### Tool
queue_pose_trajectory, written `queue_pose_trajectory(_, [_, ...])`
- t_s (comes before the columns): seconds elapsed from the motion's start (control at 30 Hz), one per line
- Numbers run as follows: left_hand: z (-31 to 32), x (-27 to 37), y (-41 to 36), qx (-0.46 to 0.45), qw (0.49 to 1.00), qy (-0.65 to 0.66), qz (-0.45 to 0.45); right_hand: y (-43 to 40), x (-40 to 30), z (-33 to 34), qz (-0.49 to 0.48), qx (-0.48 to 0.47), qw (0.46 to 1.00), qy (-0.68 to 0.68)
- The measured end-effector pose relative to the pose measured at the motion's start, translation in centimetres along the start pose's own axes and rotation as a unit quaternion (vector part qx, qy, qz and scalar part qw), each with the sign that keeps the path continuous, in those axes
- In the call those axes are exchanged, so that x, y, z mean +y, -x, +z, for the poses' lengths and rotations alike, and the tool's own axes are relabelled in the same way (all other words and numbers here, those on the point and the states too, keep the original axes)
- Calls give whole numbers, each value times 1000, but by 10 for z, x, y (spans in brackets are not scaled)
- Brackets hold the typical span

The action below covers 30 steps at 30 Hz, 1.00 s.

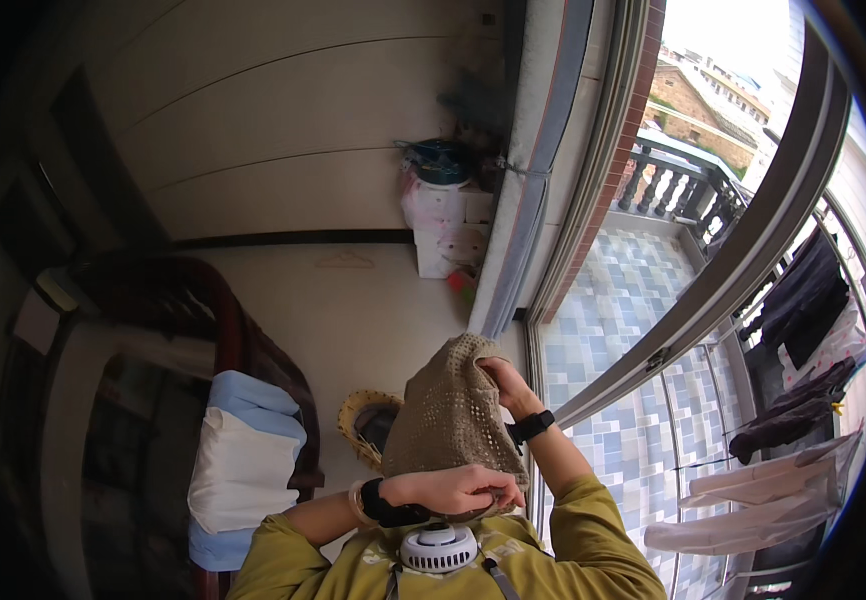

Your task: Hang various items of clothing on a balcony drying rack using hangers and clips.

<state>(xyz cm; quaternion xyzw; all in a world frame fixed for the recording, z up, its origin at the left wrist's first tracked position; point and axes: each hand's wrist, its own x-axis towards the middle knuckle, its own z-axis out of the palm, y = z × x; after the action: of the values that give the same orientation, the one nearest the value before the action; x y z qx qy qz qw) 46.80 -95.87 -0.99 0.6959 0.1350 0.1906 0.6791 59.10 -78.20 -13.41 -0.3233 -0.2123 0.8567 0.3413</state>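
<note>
A brown openwork knit garment (444, 405) is held up in front of my chest. My left hand (463, 487) lies across its lower edge, fingers curled on the fabric. At the garment's upper right, my right hand (504, 382) grips the cloth, its fingers partly hidden by the fabric. Behind the garment, on the floor, a woven basket (350, 431) with dark contents is partly covered. Folded white cloth (241, 472) and light blue cloth (253, 397) rest on a dark wooden seat at the left.
A sliding glass door frame (718, 300) stands at the right, with clothes on a rack (800, 300) beyond it. White boxes (440, 247) are by the curtain (526, 225). A clothes hanger (345, 260) lies on the floor. A dark wooden armrest (253, 330) curves at the left.
</note>
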Motion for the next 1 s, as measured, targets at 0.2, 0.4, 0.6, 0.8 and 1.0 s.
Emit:
queue_pose_trajectory(0.2, [-123,-22,16,484,871,-78,4,-15,-73,19,-124,-259,861,419])
queue_pose_trajectory(0.4, [-225,-115,-24,654,756,-22,-34,-30,-130,40,-77,-417,708,565])
queue_pose_trajectory(0.6, [-239,-206,-89,390,734,555,1,-70,-152,38,-130,-715,537,428])
queue_pose_trajectory(0.8, [-271,-231,-95,261,835,477,-84,-104,-189,44,-133,-667,613,402])
queue_pose_trajectory(1.0, [-362,-225,-49,131,963,149,-182,-158,-229,9,92,-462,858,203])
